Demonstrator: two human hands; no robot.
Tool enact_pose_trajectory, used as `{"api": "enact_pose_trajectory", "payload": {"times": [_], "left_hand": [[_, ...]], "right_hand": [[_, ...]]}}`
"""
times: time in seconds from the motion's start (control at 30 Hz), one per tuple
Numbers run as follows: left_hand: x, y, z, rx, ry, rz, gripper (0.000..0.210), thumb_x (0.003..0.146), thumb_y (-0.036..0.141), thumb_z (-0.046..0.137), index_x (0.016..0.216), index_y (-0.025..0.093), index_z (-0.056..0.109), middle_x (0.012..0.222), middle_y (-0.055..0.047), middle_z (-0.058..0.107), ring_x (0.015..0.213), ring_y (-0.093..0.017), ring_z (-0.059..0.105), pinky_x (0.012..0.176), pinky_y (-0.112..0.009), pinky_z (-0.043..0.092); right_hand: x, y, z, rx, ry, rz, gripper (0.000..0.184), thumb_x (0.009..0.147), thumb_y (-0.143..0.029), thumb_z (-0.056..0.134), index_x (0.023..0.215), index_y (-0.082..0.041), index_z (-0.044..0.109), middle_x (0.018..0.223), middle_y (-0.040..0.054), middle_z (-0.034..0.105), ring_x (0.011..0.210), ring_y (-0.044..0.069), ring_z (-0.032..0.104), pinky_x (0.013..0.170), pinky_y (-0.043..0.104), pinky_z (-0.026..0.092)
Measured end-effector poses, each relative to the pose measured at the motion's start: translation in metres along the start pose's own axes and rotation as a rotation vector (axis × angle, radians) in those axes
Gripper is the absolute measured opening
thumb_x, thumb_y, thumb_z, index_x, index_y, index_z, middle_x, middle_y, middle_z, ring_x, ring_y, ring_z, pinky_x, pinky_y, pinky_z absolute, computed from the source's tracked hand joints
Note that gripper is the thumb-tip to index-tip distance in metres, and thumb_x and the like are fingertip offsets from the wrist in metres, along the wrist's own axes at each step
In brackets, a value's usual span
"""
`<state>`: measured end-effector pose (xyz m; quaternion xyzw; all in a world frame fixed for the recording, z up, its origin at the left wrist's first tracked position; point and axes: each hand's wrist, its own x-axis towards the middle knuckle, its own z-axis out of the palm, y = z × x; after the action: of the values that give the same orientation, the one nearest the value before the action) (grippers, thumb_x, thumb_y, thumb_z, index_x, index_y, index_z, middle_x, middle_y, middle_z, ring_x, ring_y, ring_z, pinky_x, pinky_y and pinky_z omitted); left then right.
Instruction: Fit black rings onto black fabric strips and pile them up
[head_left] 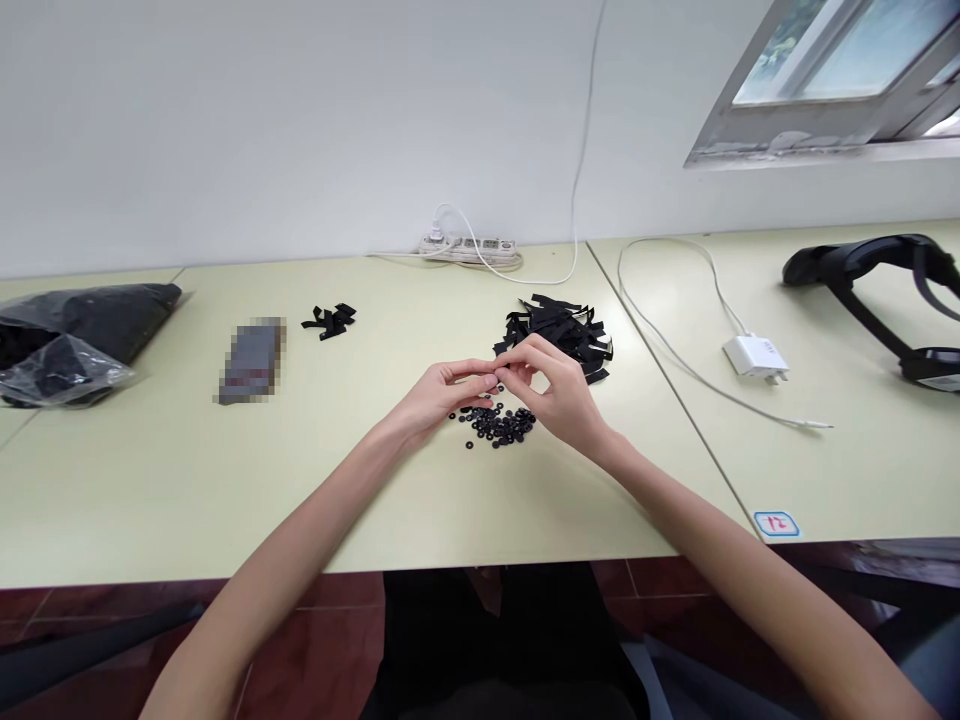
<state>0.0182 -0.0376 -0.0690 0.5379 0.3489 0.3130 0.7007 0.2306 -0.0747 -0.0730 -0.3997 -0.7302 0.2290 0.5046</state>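
My left hand [450, 390] and my right hand [549, 385] meet fingertip to fingertip above the table. Both are closed in a pinch. What lies between the fingertips is too small and too covered to make out. Just below them is a heap of small black rings [506, 428], with a few lying loose at its edge. Behind my right hand spreads a pile of black fabric strips [559, 328]. A smaller group of black strips [328, 320] lies further left, apart from my hands.
On the pale table [225, 490] are a blurred-out phone-like object [253, 360] and a clear bag of black material [82, 340] at left. A power strip [472, 248] sits by the wall. At right lie a white charger [756, 356], its cable and a black headset [862, 290].
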Motion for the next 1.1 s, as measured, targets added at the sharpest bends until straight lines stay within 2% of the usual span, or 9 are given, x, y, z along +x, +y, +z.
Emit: {"api": "enact_pose_trajectory", "payload": {"times": [0.1,0.27,0.53,0.7,0.83,0.97,1.1], "left_hand": [[0.000,-0.001,0.004,-0.019,0.032,0.018,0.034,0.085,0.044,0.093,0.111,0.023,0.089,0.122,-0.011,0.081,0.103,-0.022,0.072,0.102,-0.041,0.057],[0.002,-0.006,0.008,-0.064,0.074,0.051,0.035,0.079,0.048,0.098,0.101,0.021,0.089,0.109,-0.009,0.081,0.089,-0.018,0.070,0.097,-0.040,0.057],[0.002,-0.008,0.012,-0.036,0.071,0.059,0.030,0.081,0.045,0.096,0.097,0.021,0.087,0.098,-0.007,0.080,0.088,-0.019,0.071,0.095,-0.040,0.058],[0.000,-0.005,0.017,-0.060,0.070,0.064,0.029,0.083,0.049,0.093,0.093,0.022,0.087,0.101,-0.007,0.077,0.095,-0.020,0.069,0.087,-0.035,0.060],[0.000,-0.005,0.016,-0.029,0.132,0.058,0.030,0.081,0.050,0.093,0.091,0.022,0.086,0.100,-0.007,0.073,0.096,-0.021,0.066,0.082,-0.035,0.060],[0.002,-0.006,0.013,0.019,0.248,0.100,0.027,0.080,0.048,0.092,0.085,0.023,0.082,0.100,-0.005,0.072,0.096,-0.021,0.064,0.092,-0.039,0.056],[0.000,-0.004,0.011,0.161,0.326,0.178,0.025,0.084,0.047,0.090,0.085,0.024,0.081,0.099,-0.004,0.071,0.099,-0.022,0.063,0.099,-0.039,0.049]], "right_hand": [[0.001,-0.001,0.002,0.217,-0.019,0.159,0.007,0.104,-0.032,0.071,0.103,-0.027,0.076,0.096,0.0020,0.065,0.086,0.017,0.061,0.078,0.035,0.052],[0.000,-0.005,0.007,0.476,-0.062,0.386,0.017,0.100,-0.043,0.074,0.102,-0.026,0.074,0.093,0.0008,0.066,0.084,0.017,0.058,0.080,0.035,0.049],[-0.001,-0.011,0.007,0.680,-0.095,0.577,0.026,0.097,-0.052,0.077,0.098,-0.026,0.072,0.095,-0.0003,0.063,0.081,0.016,0.049,0.078,0.034,0.041],[-0.004,-0.010,0.010,0.708,-0.076,0.570,0.026,0.098,-0.053,0.077,0.100,-0.028,0.072,0.097,-0.0004,0.064,0.084,0.017,0.051,0.081,0.034,0.042],[-0.003,-0.011,0.010,0.666,0.026,0.528,0.026,0.099,-0.054,0.076,0.104,-0.030,0.072,0.099,0.0003,0.065,0.086,0.017,0.055,0.085,0.035,0.048],[-0.001,-0.011,0.006,0.529,0.146,0.454,0.024,0.099,-0.051,0.077,0.103,-0.028,0.074,0.098,0.0022,0.069,0.087,0.018,0.062,0.090,0.038,0.055],[-0.001,-0.012,0.006,0.430,0.108,0.333,0.019,0.097,-0.044,0.081,0.101,-0.025,0.077,0.099,0.0036,0.075,0.086,0.019,0.071,0.090,0.042,0.063]]}}
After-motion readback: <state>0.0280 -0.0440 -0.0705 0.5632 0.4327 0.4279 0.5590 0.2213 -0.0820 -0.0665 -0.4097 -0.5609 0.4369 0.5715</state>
